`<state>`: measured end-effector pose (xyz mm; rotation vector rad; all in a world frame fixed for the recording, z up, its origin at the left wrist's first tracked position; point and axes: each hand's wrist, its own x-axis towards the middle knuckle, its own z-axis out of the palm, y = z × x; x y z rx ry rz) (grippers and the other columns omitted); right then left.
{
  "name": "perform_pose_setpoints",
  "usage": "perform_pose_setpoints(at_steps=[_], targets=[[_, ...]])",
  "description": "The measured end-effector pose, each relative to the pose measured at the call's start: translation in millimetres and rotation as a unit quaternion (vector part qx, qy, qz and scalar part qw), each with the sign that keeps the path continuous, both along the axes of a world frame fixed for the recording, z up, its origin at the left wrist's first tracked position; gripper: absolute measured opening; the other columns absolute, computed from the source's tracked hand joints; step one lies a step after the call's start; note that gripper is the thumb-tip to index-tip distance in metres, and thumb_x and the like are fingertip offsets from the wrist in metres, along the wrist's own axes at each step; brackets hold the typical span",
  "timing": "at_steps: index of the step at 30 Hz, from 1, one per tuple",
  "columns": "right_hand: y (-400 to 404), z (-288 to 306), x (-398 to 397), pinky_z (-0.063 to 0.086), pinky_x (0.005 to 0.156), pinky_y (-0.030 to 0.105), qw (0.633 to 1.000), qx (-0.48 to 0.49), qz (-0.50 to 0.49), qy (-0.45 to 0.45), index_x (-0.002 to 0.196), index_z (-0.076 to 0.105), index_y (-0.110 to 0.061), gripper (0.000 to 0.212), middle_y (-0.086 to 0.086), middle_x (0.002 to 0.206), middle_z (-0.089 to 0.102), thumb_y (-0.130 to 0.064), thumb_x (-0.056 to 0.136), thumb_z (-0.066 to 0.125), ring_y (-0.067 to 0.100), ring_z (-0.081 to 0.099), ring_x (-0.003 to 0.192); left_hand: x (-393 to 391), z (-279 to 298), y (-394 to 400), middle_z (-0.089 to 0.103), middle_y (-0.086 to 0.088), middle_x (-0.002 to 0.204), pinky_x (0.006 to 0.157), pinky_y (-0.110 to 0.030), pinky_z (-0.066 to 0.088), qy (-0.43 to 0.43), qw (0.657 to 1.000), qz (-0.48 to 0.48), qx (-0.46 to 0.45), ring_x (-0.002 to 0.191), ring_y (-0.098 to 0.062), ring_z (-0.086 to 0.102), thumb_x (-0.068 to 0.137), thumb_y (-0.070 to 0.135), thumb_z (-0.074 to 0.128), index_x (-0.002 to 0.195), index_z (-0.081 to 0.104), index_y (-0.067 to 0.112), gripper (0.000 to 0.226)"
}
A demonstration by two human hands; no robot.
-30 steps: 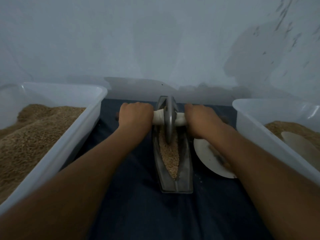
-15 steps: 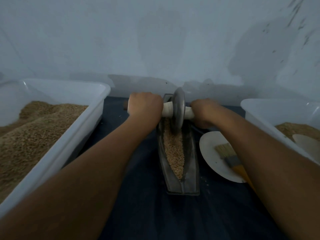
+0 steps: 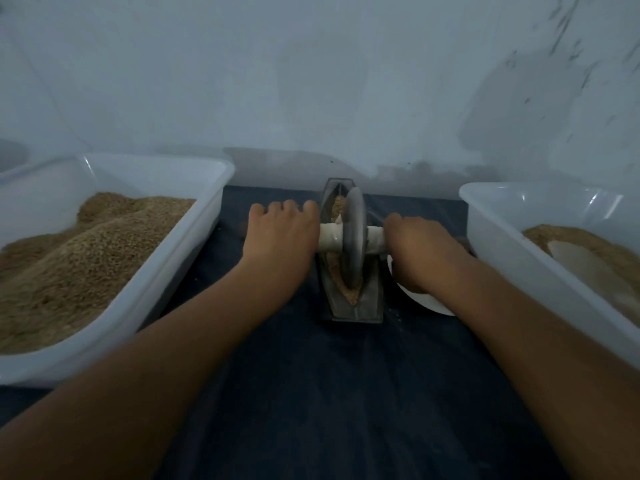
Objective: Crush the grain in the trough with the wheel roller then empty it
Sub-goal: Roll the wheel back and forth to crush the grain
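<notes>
While both hands, left (image 3: 282,237) and right (image 3: 420,251), grip the wheel roller (image 3: 353,237) axle, trough (image 3: 353,306) seemingly midway between bins.

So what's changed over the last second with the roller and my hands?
The wheel roller has rolled back from the trough's far end toward the middle, over the grain. The left hand and right hand still grip its axle on either side. The trough and both tubs of grain stayed where they were.
</notes>
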<state>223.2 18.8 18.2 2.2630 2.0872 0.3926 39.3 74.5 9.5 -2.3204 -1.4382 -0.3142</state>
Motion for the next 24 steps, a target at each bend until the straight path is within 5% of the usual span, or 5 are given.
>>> perform_pose_setpoints(at_steps=[5, 14, 19, 24], targets=[[-22.3, -4.7, 0.2, 0.036, 0.066, 0.033, 0.999, 0.007, -0.028, 0.029, 0.112, 0.046, -0.006, 0.031, 0.011, 0.101, 0.062, -0.007, 0.086, 0.063, 0.024, 0.049, 0.075, 3.9, 2.8, -13.4, 0.054, -0.010, 0.107, 0.082, -0.039, 0.035, 0.013, 0.999, -0.011, 0.046, 0.099, -0.029, 0.054, 0.083, 0.014, 0.063, 0.108, 0.041, 0.015, 0.033], [34.1, -1.1, 10.6, 0.031, 0.065, 0.034, 1.000, -0.003, -0.002, 0.017, 0.111, 0.047, -0.005, 0.035, 0.017, 0.106, 0.061, -0.018, 0.087, 0.068, 0.033, 0.057, 0.088, 12.7, -6.1, 36.5, 0.050, -0.002, 0.085, 0.075, -0.036, 0.031, -0.025, 1.000, 0.003, -0.005, 0.088, -0.026, 0.060, 0.084, 0.013, 0.065, 0.090, 0.035, 0.018, 0.031], [81.7, 7.0, 17.8, 0.036, 0.070, 0.033, 1.000, -0.012, -0.007, -0.003, 0.119, 0.051, -0.005, 0.040, 0.017, 0.115, 0.060, -0.016, 0.085, 0.070, 0.034, 0.060, 0.103, 22.2, -7.8, 75.2, 0.052, -0.002, 0.084, 0.075, -0.036, 0.035, -0.029, 0.997, 0.028, -0.067, 0.089, -0.027, 0.061, 0.086, 0.013, 0.064, 0.096, 0.053, 0.018, 0.016], [116.8, 14.9, 29.3, 0.043, 0.069, 0.031, 0.996, -0.081, -0.031, -0.003, 0.118, 0.060, -0.008, 0.040, 0.013, 0.108, 0.064, -0.024, 0.084, 0.073, 0.027, 0.057, 0.085, 38.5, 0.7, 101.4, 0.065, -0.005, 0.099, 0.069, -0.035, 0.035, -0.019, 0.999, 0.029, -0.041, 0.091, -0.026, 0.063, 0.089, 0.019, 0.063, 0.100, 0.063, 0.019, 0.011]])
